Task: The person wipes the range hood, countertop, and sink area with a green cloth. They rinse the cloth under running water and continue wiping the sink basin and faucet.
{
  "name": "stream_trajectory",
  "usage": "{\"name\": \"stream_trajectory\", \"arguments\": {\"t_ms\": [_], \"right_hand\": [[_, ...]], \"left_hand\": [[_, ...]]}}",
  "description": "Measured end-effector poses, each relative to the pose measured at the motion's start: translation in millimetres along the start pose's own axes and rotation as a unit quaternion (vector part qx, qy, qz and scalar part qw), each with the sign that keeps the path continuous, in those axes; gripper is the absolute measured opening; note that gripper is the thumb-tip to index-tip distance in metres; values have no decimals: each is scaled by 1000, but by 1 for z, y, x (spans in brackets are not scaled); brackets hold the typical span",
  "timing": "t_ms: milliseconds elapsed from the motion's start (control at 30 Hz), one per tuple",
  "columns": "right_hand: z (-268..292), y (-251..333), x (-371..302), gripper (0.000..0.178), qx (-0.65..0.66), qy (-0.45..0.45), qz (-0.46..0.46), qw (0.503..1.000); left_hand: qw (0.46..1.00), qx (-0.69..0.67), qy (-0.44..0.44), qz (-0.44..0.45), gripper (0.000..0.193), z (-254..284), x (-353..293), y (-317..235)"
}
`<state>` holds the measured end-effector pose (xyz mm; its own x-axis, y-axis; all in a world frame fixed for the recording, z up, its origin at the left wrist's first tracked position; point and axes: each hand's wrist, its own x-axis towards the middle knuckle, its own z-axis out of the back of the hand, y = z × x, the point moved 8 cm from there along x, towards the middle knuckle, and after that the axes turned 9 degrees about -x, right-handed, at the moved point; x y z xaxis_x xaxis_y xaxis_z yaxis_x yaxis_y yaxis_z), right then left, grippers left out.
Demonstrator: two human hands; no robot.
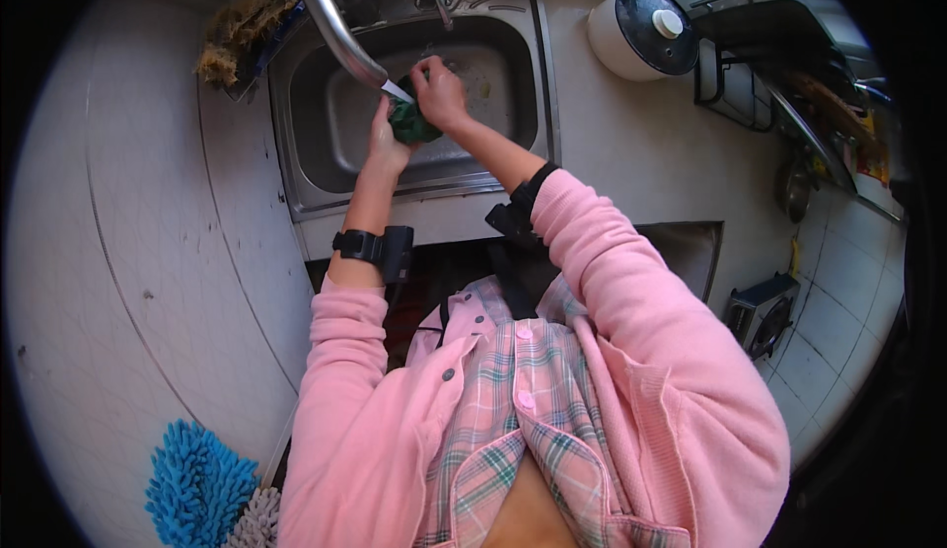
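Under the running faucet (340, 30), a dark green, shiny, lumpy thing (414, 126) is held over the sink (281, 119); its kind is unclear, perhaps a vegetable. My left hand (385, 142) is closed around its left side, with the thumb up near the water stream. Above and to the right of it, my right hand (441, 94) has curled fingers pinched together at the green thing's upper edge. What those fingertips hold, if anything, is hidden.
A small second tap (437, 3) rises from the sink's back rim. On the right counter stand a white pot with a dark lid (656, 30) and a black dish rack (735, 84). Brown fibrous scrubbers (242, 37) sit at back left. A blue shaggy mitt (200, 474) hangs lower left.
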<state>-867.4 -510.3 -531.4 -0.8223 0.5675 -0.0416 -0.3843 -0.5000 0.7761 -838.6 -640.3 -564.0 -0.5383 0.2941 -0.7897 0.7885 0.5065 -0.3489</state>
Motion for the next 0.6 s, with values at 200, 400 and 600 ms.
{"name": "stream_trajectory", "arguments": {"t_ms": [200, 400, 600], "right_hand": [[2, 43, -74, 32, 48, 51, -29, 997], [28, 67, -47, 28, -61, 76, 52, 994], [17, 59, -48, 34, -67, 66, 36, 995]], "left_hand": [[977, -14, 191, 98, 50, -18, -4, 1], [995, -70, 68, -8, 37, -5, 20, 4], [997, 14, 69, -35, 33, 1, 32, -10]]}}
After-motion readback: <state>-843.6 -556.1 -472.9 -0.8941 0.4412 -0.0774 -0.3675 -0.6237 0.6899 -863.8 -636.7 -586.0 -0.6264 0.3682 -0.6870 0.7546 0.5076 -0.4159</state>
